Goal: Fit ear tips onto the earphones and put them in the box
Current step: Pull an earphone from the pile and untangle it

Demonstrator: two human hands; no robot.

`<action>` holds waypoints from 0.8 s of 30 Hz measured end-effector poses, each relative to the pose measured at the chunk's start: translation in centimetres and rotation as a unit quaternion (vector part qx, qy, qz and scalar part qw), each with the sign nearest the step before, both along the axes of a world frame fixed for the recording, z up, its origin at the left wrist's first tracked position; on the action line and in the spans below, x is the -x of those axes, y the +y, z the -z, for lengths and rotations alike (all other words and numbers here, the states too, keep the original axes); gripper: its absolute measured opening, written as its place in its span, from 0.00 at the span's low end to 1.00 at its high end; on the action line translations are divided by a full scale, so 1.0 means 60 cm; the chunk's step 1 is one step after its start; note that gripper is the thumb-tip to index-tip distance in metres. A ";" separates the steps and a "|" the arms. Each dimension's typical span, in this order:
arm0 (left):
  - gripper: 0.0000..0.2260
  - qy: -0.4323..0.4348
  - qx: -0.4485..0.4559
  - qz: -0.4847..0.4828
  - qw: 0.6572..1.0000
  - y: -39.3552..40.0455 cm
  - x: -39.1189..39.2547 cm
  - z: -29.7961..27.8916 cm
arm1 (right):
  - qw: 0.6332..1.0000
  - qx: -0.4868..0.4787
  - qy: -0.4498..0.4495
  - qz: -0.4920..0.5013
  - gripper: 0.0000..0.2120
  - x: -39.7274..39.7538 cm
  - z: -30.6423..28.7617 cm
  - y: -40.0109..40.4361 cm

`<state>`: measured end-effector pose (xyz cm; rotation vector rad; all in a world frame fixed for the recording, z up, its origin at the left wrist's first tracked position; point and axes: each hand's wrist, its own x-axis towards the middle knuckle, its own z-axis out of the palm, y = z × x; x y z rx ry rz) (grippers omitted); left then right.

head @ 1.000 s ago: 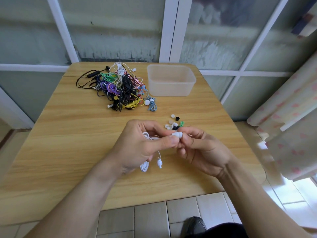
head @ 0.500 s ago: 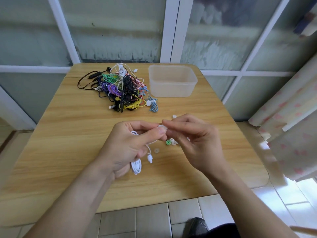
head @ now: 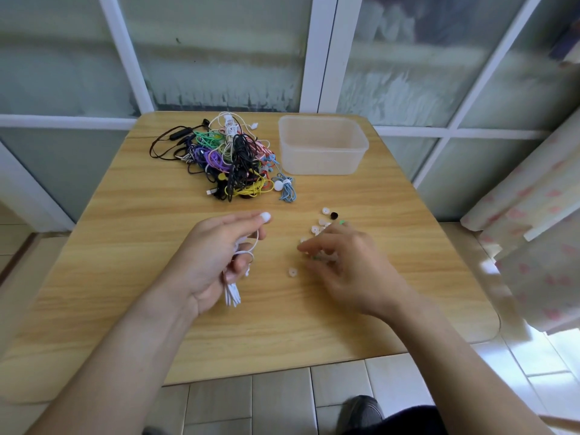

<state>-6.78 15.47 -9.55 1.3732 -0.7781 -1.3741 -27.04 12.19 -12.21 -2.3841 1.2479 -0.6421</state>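
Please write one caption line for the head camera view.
Left hand holds white wired earphones; right hand reaches among small loose ear tips on wooden table.

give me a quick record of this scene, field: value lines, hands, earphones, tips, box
left hand: holds white earphones, one bud at its fingertips
right hand: over the loose tips, fingers curled, blurred; grip unclear
lone tip: on the table between the hands
earphone pile: tangled, many colours, far side of table
box: clear plastic, right of pile, looks empty
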 end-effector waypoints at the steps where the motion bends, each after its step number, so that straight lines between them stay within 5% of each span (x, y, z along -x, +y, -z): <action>1: 0.10 0.003 -0.003 -0.008 1.000 -0.001 -0.001 0.000 | 1.000 0.004 0.019 -0.006 0.10 -0.004 0.002 0.002; 12: 0.06 -0.014 -0.074 -0.015 0.997 -0.002 0.000 0.007 | 0.998 0.014 0.047 -0.043 0.06 -0.023 0.006 0.011; 16: 0.08 -0.183 -0.043 -0.015 0.982 -0.006 -0.001 0.018 | 1.000 0.000 0.002 0.028 0.08 0.008 -0.011 0.000; 20: 0.06 -0.391 0.011 0.031 0.920 0.001 -0.002 0.031 | 0.993 -0.021 0.016 0.119 0.07 0.040 -0.017 -0.019; 24: 0.08 -0.409 0.025 0.055 0.910 0.005 -0.003 0.029 | 0.992 -0.043 0.026 0.113 0.05 0.048 -0.014 -0.021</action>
